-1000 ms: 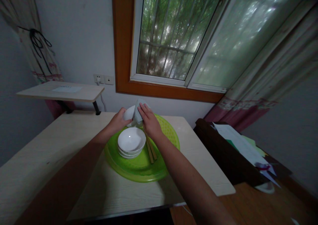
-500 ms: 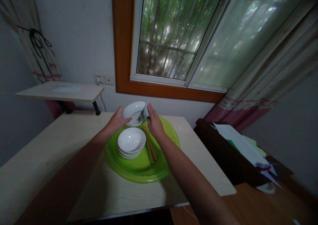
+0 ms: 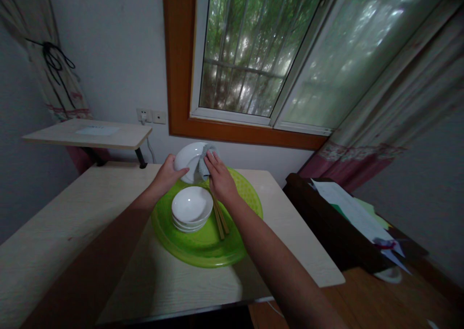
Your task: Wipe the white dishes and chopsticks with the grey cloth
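My left hand (image 3: pixel 169 174) grips a white plate (image 3: pixel 187 156) by its left edge, thumb over the rim, holding it tilted above the far side of the green tray (image 3: pixel 203 259). A grey cloth (image 3: pixel 205 163) lies against the plate's right part, pressed there under the fingers of my right hand (image 3: pixel 220 176). Below the plate, a stack of white bowls (image 3: pixel 192 205) sits on the tray. Several wooden chopsticks (image 3: pixel 219 217) lie just right of the bowls, their far ends partly hidden by my right hand.
The tray rests on a pale wooden table (image 3: pixel 119 213). A small raised shelf (image 3: pixel 90 133) stands at the back left. Behind is a window (image 3: pixel 253 53) with a wooden frame. To the right, a dark cabinet (image 3: pixel 311 208) bears papers (image 3: pixel 348 208).
My right hand has moved left and turned, bringing the cloth flatter over the plate's inner face and covering its small printed mark. The plate has risen slightly.
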Motion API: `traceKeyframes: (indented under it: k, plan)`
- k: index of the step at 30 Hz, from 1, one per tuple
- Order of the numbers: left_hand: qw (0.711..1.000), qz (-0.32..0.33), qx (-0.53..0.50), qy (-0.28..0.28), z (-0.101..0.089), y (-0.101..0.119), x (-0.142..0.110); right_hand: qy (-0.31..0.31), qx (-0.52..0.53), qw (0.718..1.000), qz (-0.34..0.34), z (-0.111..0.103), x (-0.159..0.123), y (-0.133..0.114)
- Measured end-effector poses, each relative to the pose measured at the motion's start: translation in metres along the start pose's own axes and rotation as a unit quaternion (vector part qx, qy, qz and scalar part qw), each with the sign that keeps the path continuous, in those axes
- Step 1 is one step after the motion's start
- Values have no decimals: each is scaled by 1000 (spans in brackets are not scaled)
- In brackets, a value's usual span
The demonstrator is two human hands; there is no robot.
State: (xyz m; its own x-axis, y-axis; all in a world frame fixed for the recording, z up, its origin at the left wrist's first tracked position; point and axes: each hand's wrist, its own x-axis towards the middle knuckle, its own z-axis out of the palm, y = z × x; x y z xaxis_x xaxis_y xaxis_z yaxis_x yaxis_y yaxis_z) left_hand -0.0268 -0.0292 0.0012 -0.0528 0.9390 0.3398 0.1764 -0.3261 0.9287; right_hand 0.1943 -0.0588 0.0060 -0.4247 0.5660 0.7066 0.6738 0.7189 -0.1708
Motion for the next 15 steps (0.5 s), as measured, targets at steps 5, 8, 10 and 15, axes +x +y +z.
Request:
traceKeyframes:
  k: [5,8,10,15]
  plan:
    - [1000,8,10,13,-5,-12,6,51,110,977,173,9,-6,20]
    - [1000,11,-18,3,-5,-17,7,45,130,957,256,12,-10,29]
    - [999,10,-41,-8,-3,-18,7,42,138,949,281,15,-11,32]
    - [993,15,-113,-32,0,-19,6,68,270,928,249,23,-11,33]
